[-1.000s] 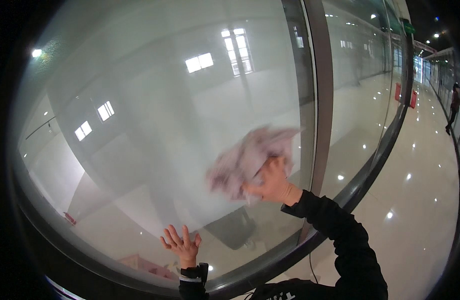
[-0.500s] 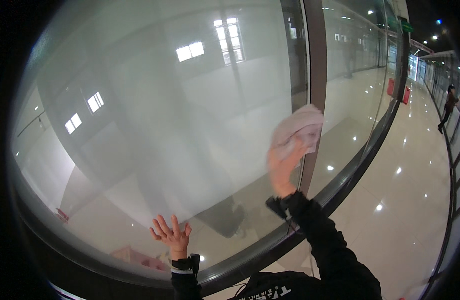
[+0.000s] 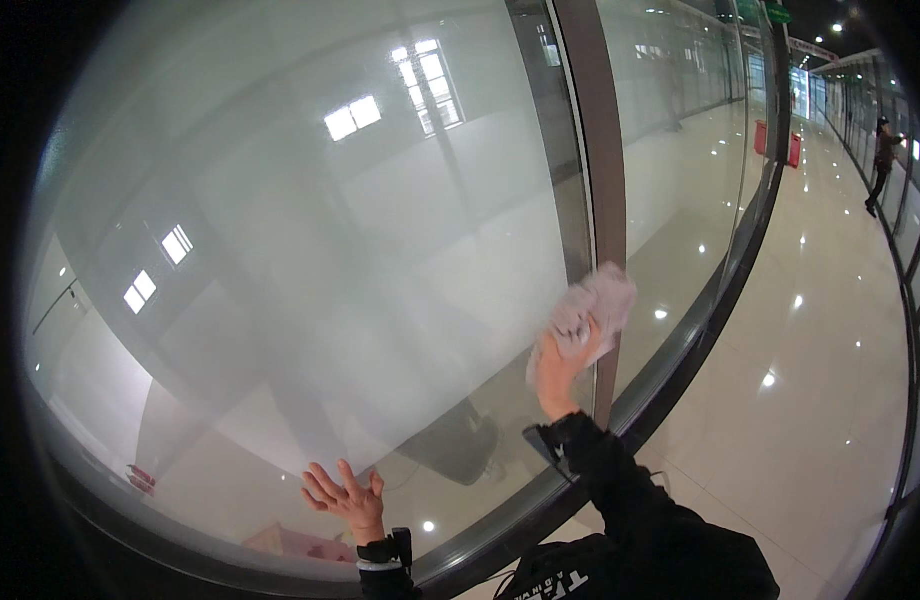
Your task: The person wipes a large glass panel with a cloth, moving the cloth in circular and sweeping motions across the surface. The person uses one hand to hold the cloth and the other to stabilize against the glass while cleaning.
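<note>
A large glass pane (image 3: 280, 330) fills most of the view, with window reflections across it. My right hand (image 3: 567, 372) is closed on a pale pink cloth (image 3: 605, 300), which lies against the glass and overlaps the brown vertical frame post (image 3: 602, 150). The cloth is bunched above and around the fingers. Low on the pane, my left hand (image 3: 354, 505) has its fingers spread, with nothing in it. It is at or close to the glass; whether the palm touches cannot be made out. Dark sleeves and wrist bands cover both wrists.
A dark curved rail (image 3: 680, 375) runs along the pane's bottom. To the right stretches a shiny tiled corridor floor (image 3: 780, 420). Farther off, a person (image 3: 883, 165) stands by the opposite glass wall, and red boxes (image 3: 794, 149) stand by the rail's far end.
My right hand has moved down along the post with the cloth. My left hand stays spread, slightly lower in the picture. The whole view has tilted a little.
</note>
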Available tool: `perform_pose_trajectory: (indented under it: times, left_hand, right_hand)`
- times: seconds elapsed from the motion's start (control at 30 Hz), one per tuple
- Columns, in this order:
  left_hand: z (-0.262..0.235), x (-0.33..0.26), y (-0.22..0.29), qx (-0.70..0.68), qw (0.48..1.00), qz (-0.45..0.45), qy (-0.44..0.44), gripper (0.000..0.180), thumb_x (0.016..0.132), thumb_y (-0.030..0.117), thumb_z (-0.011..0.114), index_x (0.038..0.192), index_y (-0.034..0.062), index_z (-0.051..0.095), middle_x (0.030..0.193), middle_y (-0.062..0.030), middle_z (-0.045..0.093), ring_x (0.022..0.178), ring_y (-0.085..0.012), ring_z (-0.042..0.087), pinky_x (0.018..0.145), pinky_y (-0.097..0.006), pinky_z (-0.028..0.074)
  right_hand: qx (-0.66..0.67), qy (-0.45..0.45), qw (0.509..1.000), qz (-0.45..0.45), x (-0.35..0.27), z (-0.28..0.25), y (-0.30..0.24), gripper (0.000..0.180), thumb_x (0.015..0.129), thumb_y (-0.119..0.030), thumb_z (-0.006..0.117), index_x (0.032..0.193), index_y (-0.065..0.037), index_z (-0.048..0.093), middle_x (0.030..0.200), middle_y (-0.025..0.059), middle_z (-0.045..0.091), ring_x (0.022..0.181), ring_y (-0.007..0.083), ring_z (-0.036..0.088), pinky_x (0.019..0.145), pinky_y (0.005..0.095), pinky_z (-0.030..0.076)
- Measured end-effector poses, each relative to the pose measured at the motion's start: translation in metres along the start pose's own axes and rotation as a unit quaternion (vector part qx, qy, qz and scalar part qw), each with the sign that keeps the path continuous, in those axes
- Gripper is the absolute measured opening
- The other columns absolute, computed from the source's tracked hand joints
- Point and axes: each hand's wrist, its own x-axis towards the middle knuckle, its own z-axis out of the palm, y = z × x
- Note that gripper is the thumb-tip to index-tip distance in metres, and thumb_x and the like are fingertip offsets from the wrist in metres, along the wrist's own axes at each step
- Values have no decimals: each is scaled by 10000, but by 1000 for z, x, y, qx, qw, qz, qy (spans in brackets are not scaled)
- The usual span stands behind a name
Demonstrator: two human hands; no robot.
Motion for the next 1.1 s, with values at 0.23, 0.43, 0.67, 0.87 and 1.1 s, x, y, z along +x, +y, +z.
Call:
perform_pose_trajectory:
  times: [0.23, 0.43, 0.67, 0.87, 1.1]
  left_hand:
    - [-4, 3, 2, 1, 1000, 13, 3, 577, 990, 500, 324, 1463, 169, 317, 1515, -235, 278, 1405, -406, 265, 1108, -581, 173]
    - [0, 0, 1, -9, 1000, -4, -8, 592, 976, 557, 339, 1450, 202, 346, 1510, -227, 292, 1401, -409, 274, 1104, -594, 167]
    - [1, -5, 2, -10, 1000, -13, -12, 586, 972, 559, 341, 1450, 219, 351, 1507, -217, 300, 1396, -415, 277, 1102, -603, 164]
    - [1, -9, 0, -6, 1000, -8, -10, 588, 967, 561, 349, 1454, 230, 340, 1512, -208, 292, 1399, -401, 278, 1100, -609, 174]
    - [-1, -3, 3, -15, 1000, -13, -5, 591, 958, 561, 383, 1447, 230, 354, 1499, -212, 312, 1394, -397, 289, 1097, -606, 186]
  right_hand:
    - [-115, -66, 991, -32, -41, -11, -31, 657, 720, -145, 716, 1297, -22, 425, 1306, 218, 388, 1221, 384, 355, 1061, 502, 245]
    - [-183, -168, 948, -199, 19, 2, -22, 710, 667, -178, 755, 1289, -37, 445, 1322, 179, 403, 1255, 425, 317, 1073, 567, 205]
    - [81, 116, 970, 195, -25, -41, 62, 581, 815, -121, 652, 1321, -4, 392, 1247, 125, 472, 1163, 263, 459, 997, 377, 381]
    - [52, 127, 942, 307, -45, -45, 43, 629, 817, -148, 646, 1364, -12, 366, 1279, 143, 437, 1126, 244, 454, 982, 369, 384]
    - [-189, -215, 933, -220, -89, 0, -46, 531, 750, -203, 675, 1260, -152, 535, 1281, 179, 364, 1130, 410, 410, 972, 568, 294]
